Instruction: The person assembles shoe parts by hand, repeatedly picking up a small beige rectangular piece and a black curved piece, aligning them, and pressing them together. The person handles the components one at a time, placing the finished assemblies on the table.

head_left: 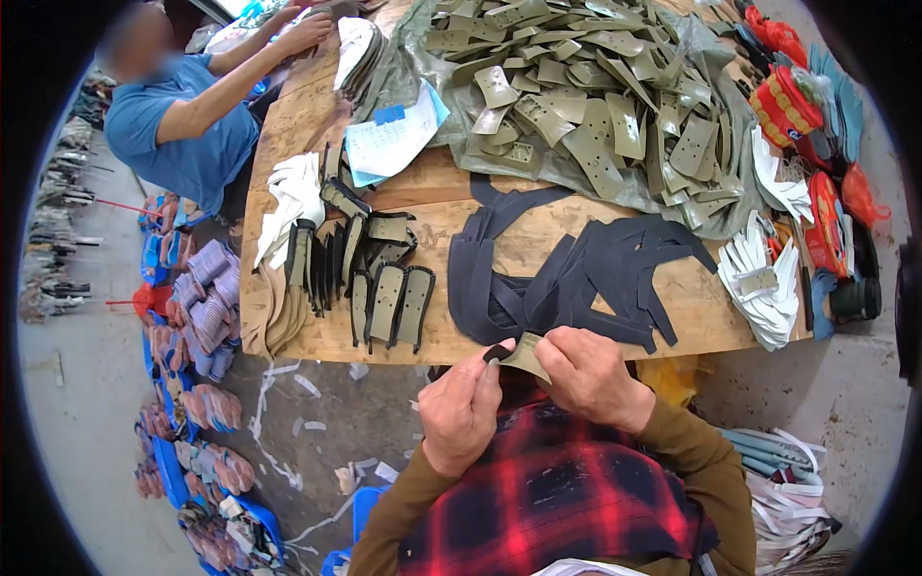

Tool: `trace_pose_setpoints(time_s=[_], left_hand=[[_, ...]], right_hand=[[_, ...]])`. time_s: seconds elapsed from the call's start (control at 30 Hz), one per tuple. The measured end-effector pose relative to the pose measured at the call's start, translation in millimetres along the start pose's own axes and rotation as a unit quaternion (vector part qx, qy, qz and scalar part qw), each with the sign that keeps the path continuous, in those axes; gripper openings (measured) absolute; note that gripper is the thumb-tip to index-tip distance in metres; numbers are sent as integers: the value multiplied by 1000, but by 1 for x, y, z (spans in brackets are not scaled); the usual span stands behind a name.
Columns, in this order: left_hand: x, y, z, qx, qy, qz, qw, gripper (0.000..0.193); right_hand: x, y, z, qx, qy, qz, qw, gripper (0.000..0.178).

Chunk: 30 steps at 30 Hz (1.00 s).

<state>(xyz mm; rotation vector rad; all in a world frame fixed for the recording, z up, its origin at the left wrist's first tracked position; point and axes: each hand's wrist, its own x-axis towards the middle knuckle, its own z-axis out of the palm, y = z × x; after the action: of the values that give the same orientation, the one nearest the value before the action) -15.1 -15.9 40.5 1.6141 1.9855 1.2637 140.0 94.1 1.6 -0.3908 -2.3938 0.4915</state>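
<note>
My left hand (461, 408) and my right hand (588, 374) meet just below the near edge of the wooden table (432, 192). Between their fingertips they hold one small olive-green cut piece (525, 353) with a dark strip end (497, 352) against it, pinched by my left thumb and finger. A spread of dark navy strips (567, 269) lies on the table right above my hands. To its left stands a row of olive pieces edged in black (389, 302). A big heap of olive cut pieces (595, 106) fills the far side.
White cut pieces lie at the right edge (764, 274) and at the left (288, 197). Red and blue items (802, 115) crowd the far right. A paper sheet (389, 139) rests mid-table. Another person in a blue shirt (178, 130) works at the far left corner. Shoe parts are stacked on the floor at left (197, 307).
</note>
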Motion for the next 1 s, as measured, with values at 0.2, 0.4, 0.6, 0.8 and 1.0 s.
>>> trace_pose_setpoints(time_s=[0.2, 0.4, 0.6, 0.8, 1.0], left_hand=[[7, -8, 8, -43, 14, 56, 997, 17], [21, -20, 9, -609, -83, -190, 766, 22], [25, -9, 14, -329, -8, -88, 940, 23], [34, -11, 6, -525, -67, -224, 819, 22], [49, -5, 4, -288, -64, -53, 954, 15]], right_hand=[[5, -2, -3, 1, -7, 38, 999, 26], [24, -12, -29, 241, -43, 121, 962, 29], [27, -22, -24, 306, -22, 183, 934, 33], [25, -20, -21, 297, -66, 168, 938, 35], [24, -24, -13, 317, -84, 172, 929, 42]])
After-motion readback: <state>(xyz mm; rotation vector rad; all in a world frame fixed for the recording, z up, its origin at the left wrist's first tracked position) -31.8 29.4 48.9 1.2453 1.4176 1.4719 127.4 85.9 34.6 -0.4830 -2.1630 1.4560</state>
